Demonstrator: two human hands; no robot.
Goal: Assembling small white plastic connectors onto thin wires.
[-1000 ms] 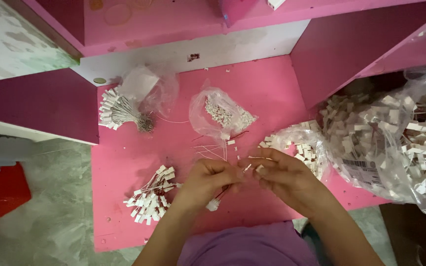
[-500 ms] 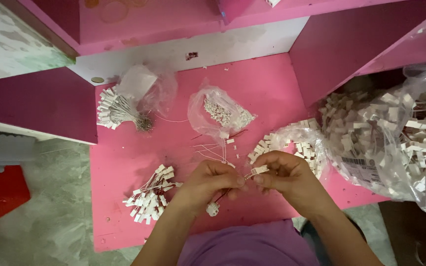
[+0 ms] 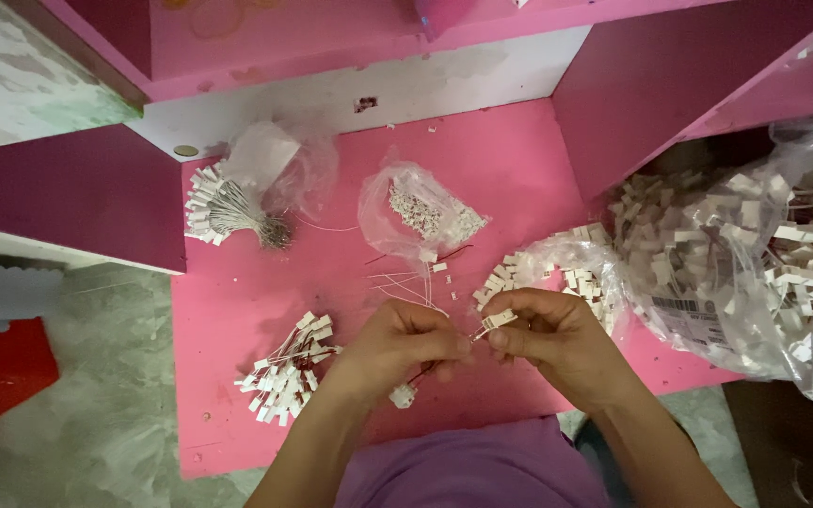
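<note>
Both hands, left and right, are pinched shut on a thin wire lead with a white connector, held above the pink table; light and limp, it is best gripped by its stiff plastic housing.

You had a tied bundle of white-tagged wires at the far left of the pink table, a looser bunch nearer you, and a small clear bag of tiny parts between them and the big bag.
</note>
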